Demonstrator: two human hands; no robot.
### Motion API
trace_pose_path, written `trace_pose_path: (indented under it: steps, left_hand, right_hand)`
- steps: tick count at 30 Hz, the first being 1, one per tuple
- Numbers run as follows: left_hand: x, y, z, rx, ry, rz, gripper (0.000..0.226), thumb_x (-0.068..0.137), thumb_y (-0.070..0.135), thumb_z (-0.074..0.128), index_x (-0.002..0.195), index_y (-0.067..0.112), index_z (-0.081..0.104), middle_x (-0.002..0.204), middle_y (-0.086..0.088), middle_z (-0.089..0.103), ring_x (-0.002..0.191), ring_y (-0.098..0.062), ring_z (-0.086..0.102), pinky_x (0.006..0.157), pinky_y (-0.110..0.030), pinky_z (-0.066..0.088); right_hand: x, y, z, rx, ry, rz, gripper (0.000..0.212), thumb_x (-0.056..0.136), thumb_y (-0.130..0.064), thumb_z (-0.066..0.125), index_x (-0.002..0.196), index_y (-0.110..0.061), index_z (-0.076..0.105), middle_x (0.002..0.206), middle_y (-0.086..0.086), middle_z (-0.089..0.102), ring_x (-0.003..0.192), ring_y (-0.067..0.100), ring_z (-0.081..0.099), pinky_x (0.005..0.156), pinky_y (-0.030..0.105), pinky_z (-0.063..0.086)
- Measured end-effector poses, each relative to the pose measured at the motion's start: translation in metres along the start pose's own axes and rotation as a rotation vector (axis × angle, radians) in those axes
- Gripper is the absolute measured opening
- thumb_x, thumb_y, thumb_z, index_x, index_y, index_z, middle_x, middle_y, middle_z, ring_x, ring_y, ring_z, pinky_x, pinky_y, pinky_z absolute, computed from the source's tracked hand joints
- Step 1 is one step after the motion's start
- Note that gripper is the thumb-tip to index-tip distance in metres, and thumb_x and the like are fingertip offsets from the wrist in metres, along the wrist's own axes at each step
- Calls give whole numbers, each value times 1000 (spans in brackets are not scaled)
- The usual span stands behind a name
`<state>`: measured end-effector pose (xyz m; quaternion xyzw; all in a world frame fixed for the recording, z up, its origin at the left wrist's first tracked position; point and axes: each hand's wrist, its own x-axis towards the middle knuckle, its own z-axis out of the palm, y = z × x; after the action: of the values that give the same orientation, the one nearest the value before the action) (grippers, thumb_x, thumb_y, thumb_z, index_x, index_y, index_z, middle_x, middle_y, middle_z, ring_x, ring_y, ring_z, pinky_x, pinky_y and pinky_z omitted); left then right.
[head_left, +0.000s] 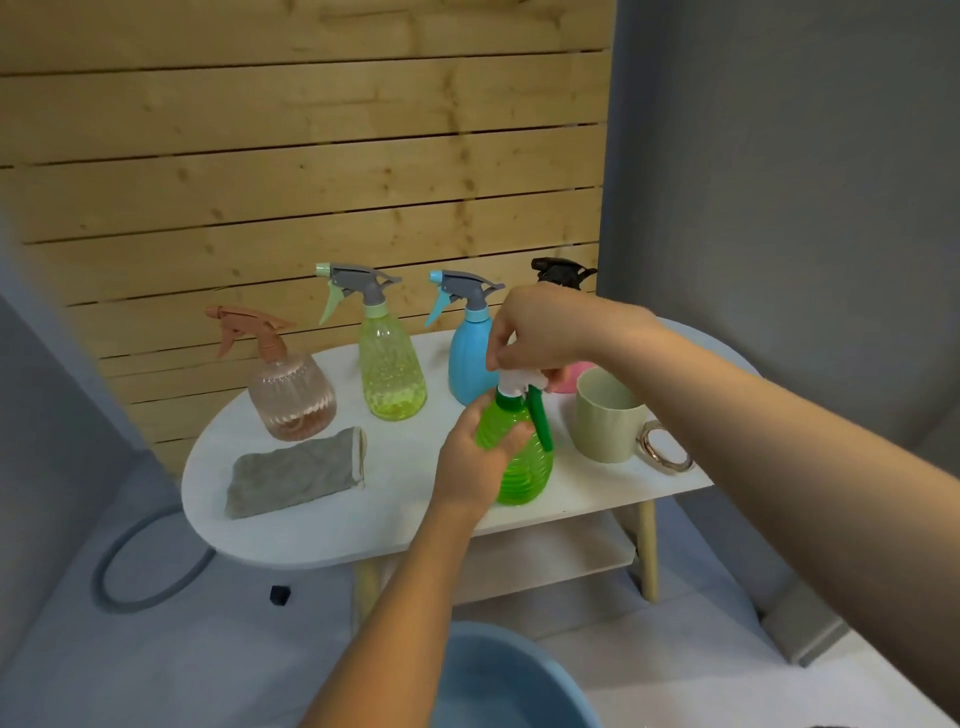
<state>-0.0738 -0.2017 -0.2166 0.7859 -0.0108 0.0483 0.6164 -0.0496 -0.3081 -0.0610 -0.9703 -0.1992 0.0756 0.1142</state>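
A green ribbed spray bottle (524, 467) stands near the front edge of the white oval table (363, 525). My left hand (472, 457) grips its body from the left, fingers wrapped round the upper part. My right hand (535, 332) comes down from above and pinches the bottle's white spray head (517, 382). The dark green trigger (540, 421) hangs down on the bottle's right side.
Behind stand a pink spray bottle (291, 395), a yellow-green one (392, 374), a light blue one (470, 364) and a black-headed one (561, 270), partly hidden. A grey cloth (296, 478) lies at the left, a pale green mug (608, 421) at the right. A blue basin (509, 686) sits on the floor.
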Motion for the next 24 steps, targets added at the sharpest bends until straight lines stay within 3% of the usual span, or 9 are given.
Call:
trace_pose_path:
  steps: [3,6,10,12,14,16,19,21,24]
  left_hand:
    - [1,-6,1,-19,16,-16,54,82,25,73,132,23,53,123,6,60,117,-12,53,103,-32,41]
    - [1,-7,2,-17,40,-11,54,80,28,74,130,25,55,121,4,63,115,-14,55,100,-32,44]
    - [-3,-6,2,-69,35,3,42,79,32,74,118,35,59,110,10,65,106,-11,58,90,-25,44]
    - [-4,-7,2,-67,31,-4,48,79,36,73,124,32,57,113,9,64,108,-12,58,93,-29,46]
    - [-5,-6,2,-53,36,-11,52,79,38,72,127,28,55,116,8,64,109,-12,57,93,-29,46]
    - [-4,-6,2,-62,41,-11,47,79,37,72,123,30,55,114,9,64,108,-12,57,92,-28,46]
    - [-4,-7,1,-76,33,-10,48,78,38,73,123,31,56,114,9,64,108,-12,58,94,-30,48]
    - [-3,-8,1,-87,26,-18,50,78,38,73,124,30,55,115,8,64,109,-13,58,95,-34,49]
    - [-4,-6,1,-83,22,-18,48,79,39,72,123,32,55,117,8,63,109,-13,57,91,-29,48]
  right_hand:
    - [3,-3,-18,81,-241,52,33,94,-12,42,121,-8,61,68,4,72,59,15,69,83,27,54]
    - [2,1,-29,-38,-400,-33,47,93,-8,48,139,-19,44,79,-3,72,73,9,68,79,20,48]
    - [6,9,-20,-248,-165,-97,31,88,-38,60,102,-12,70,67,-2,58,64,15,52,62,26,36]
    - [10,9,-11,-225,-71,-56,44,87,-45,59,72,-5,67,56,-1,52,59,18,49,56,26,35]
    - [13,7,-4,-150,-30,13,42,87,-43,60,63,-8,62,48,-3,56,50,16,56,52,23,41]
    - [14,4,1,-54,46,67,34,85,-39,64,89,-5,67,63,4,65,57,18,62,51,23,43]
    - [12,3,2,22,142,24,59,87,-32,64,136,-16,35,79,2,60,69,21,60,57,28,46]
    - [7,6,-6,-102,59,-109,59,92,-19,54,143,-34,28,96,3,57,75,20,60,61,30,50]
    - [2,10,-19,-435,-74,-214,61,90,-11,54,142,-35,35,142,-1,28,117,22,44,81,25,41]
